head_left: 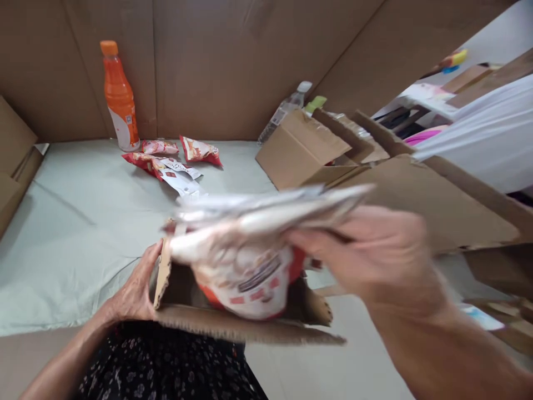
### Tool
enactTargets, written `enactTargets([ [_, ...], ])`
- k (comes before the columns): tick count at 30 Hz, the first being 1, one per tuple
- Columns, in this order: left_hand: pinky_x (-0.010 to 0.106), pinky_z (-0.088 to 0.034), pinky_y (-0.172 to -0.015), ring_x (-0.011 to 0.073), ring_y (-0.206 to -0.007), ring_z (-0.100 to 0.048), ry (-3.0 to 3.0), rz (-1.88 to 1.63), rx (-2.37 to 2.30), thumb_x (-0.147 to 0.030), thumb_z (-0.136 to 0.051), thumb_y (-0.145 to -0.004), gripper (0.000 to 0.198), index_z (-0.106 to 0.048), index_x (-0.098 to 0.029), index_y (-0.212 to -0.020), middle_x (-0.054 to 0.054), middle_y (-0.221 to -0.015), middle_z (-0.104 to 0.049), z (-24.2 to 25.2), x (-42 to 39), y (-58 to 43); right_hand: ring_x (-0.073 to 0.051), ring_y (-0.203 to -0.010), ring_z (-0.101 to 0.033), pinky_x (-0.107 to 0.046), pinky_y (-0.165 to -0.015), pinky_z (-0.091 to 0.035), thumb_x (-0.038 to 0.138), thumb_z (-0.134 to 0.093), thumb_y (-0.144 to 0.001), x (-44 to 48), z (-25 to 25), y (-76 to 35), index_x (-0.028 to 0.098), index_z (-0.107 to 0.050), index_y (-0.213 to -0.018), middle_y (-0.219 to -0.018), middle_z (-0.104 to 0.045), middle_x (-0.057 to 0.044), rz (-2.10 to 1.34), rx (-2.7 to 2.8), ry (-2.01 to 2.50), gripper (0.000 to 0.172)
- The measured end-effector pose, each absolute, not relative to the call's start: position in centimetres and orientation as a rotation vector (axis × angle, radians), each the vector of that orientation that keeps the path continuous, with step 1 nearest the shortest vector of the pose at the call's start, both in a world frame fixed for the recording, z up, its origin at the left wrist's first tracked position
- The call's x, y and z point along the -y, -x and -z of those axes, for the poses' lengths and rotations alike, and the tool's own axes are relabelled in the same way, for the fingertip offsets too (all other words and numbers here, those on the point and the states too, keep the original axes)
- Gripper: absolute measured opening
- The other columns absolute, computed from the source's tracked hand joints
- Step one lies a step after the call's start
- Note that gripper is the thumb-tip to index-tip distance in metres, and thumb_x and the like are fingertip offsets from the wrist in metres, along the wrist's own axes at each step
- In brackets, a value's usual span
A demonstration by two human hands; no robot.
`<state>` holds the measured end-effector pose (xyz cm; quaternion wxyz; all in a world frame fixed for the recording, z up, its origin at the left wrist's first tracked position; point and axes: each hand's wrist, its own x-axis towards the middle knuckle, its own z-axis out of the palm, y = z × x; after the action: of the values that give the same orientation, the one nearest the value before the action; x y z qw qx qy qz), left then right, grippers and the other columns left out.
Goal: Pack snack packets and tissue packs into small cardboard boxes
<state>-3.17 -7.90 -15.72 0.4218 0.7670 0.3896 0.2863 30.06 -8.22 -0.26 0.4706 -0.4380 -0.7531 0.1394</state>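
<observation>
My right hand point(375, 250) grips several snack packets point(254, 272) by their upper edge, thumb on the near side. They are blurred by motion; the front one is white and red with printed food on it. The packets' lower part is over or inside the mouth of a small open cardboard box point(250, 329), and how deep they sit I cannot tell. My left hand point(135, 289) is closed on the left wall of this box, fingers on the far side and thumb on the near side.
An orange bottle point(120, 100) stands upright at the back left. Red and white snack packets point(202, 151) lie on the pale green cloth point(83, 222). To the right, another cardboard box point(300, 147) leans tilted near a clear plastic bottle point(287, 111). Cardboard panels point(216, 66) wall the back.
</observation>
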Motion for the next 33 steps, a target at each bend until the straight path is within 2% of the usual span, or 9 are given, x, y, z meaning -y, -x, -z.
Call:
enactTargets([
  [3, 0.065, -0.030, -0.131, 0.0470, -0.161, -0.029, -1.974, -0.682, -0.844, -0.070, -0.077, -0.079, 0.123, -0.010, -0.024, -0.172, 0.019, -0.175, -0.028, 15.2, 8.1, 3.3, -0.017, -0.066, -0.060, -0.035, -0.064, -0.052, 0.028, -0.075, -0.092, 5.9, -1.5, -31.3, 0.029, -0.080, -0.088, -0.076, -0.067, 0.003, -0.223, 1.464, 1.148, 0.006],
  [7, 0.062, -0.029, -0.132, 0.0448, -0.163, -0.027, -2.009, -0.700, -0.848, -0.060, -0.075, -0.084, 0.118, -0.005, -0.027, -0.172, 0.017, -0.176, -0.025, 14.2, 8.7, 3.2, -0.017, -0.062, -0.047, -0.038, -0.066, -0.044, 0.032, -0.069, -0.084, 0.4, -2.0, -32.6, 0.025, -0.061, -0.064, -0.064, -0.048, 0.003, 0.092, 1.387, 1.124, 0.022],
  [9, 0.063, -0.031, -0.131, 0.0455, -0.162, -0.028, -2.027, -0.732, -0.850, -0.058, -0.076, -0.084, 0.117, -0.005, -0.029, -0.172, 0.016, -0.177, -0.024, 14.0, 9.1, 3.1, -0.018, -0.062, -0.046, -0.038, -0.065, -0.045, 0.036, -0.064, -0.083, -2.7, -0.7, -33.0, 0.027, -0.053, -0.063, -0.065, -0.050, 0.001, 0.138, 1.468, 1.270, 0.025],
  [13, 0.065, -0.033, -0.130, 0.0470, -0.161, -0.030, -2.039, -0.712, -0.924, -0.057, -0.078, -0.081, 0.123, -0.002, -0.027, -0.172, 0.018, -0.176, -0.025, 13.9, 10.0, 3.4, -0.025, -0.075, -0.062, -0.043, -0.080, -0.055, 0.042, -0.058, -0.082, -7.6, 4.7, -32.2, 0.029, -0.054, -0.062, -0.073, -0.067, -0.005, -0.092, 1.651, 1.464, 0.024],
  [16, 0.064, -0.037, -0.128, 0.0460, -0.159, -0.034, -2.033, -0.709, -0.989, -0.057, -0.078, -0.081, 0.121, -0.003, -0.028, -0.172, 0.018, -0.175, -0.028, 14.0, 10.8, 4.4, -0.027, -0.085, -0.071, -0.043, -0.085, -0.057, 0.038, -0.057, -0.080, -9.3, 9.0, -30.9, 0.025, -0.069, -0.070, -0.082, -0.077, -0.007, -0.265, 1.705, 1.479, 0.020],
  [20, 0.064, -0.044, -0.124, 0.0443, -0.155, -0.043, -2.030, -0.825, -1.118, -0.058, -0.077, -0.082, 0.114, -0.011, -0.032, -0.171, 0.016, -0.173, -0.035, 14.5, 11.1, 7.3, -0.027, -0.099, -0.073, -0.040, -0.088, -0.058, 0.042, -0.057, -0.081, -9.2, 13.6, -31.0, 0.022, -0.079, -0.084, -0.101, -0.082, -0.008, -0.375, 1.646, 1.476, 0.029],
  [24, 0.065, -0.046, -0.121, 0.0466, -0.150, -0.048, -1.888, -0.989, -1.428, -0.059, -0.084, -0.076, 0.116, -0.023, -0.026, -0.169, 0.020, -0.168, -0.043, 14.8, 9.6, 11.2, -0.029, -0.101, -0.071, -0.043, -0.089, -0.057, 0.053, -0.053, -0.083, -7.8, 18.2, -32.5, 0.021, -0.078, -0.090, -0.104, -0.080, -0.012, -0.391, 1.459, 1.536, 0.042],
  [27, 0.063, -0.047, -0.120, 0.0446, -0.147, -0.051, -1.713, -1.167, -1.622, -0.060, -0.086, -0.074, 0.116, -0.028, -0.022, -0.167, 0.020, -0.159, -0.053, 14.7, 7.0, 13.6, -0.033, -0.101, -0.070, -0.050, -0.090, -0.057, 0.059, -0.053, -0.076, -6.2, 21.8, -33.1, 0.020, -0.075, -0.086, -0.104, -0.078, -0.016, -0.390, 1.344, 1.604, 0.046],
  [33, 0.053, -0.056, -0.107, 0.0387, -0.137, -0.058, -1.570, -1.476, -1.897, -0.060, -0.089, -0.064, 0.127, -0.022, -0.027, -0.167, 0.019, -0.162, -0.046, 14.9, -0.3, 16.9, -0.038, -0.120, -0.066, -0.051, -0.090, -0.056, 0.062, -0.050, -0.079, -4.0, 25.5, -33.1, 0.015, -0.073, -0.110, -0.143, -0.063, -0.026, -0.318, 1.200, 1.686, 0.060],
])
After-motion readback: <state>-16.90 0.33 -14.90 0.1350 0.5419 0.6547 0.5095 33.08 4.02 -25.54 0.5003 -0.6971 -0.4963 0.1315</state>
